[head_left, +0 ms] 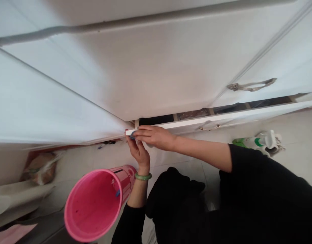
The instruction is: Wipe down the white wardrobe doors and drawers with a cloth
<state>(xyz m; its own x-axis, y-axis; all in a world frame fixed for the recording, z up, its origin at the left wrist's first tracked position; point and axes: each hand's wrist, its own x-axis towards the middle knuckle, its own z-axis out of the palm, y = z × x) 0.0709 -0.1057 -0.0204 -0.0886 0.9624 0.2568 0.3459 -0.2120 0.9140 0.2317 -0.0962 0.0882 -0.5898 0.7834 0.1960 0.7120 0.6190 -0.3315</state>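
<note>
Both hands meet at the left corner of a pulled-out white drawer (237, 115) low on a white cabinet. My right hand (156, 136) lies over the drawer's corner, fingers closed along its top edge. My left hand (138, 151), with a green bangle (143, 176) on the wrist, reaches up from below and pinches a small blue thing (132, 136) against that corner; I cannot make out what it is. Black sleeves and black trousers fill the lower right.
A pink plastic bin (93, 203) lies on its side on the tiled floor, mouth toward me. A green and white spray bottle (257, 142) lies on the floor at right. The cabinet door above carries a metal handle (251, 85). A bagged item (40, 167) sits at far left.
</note>
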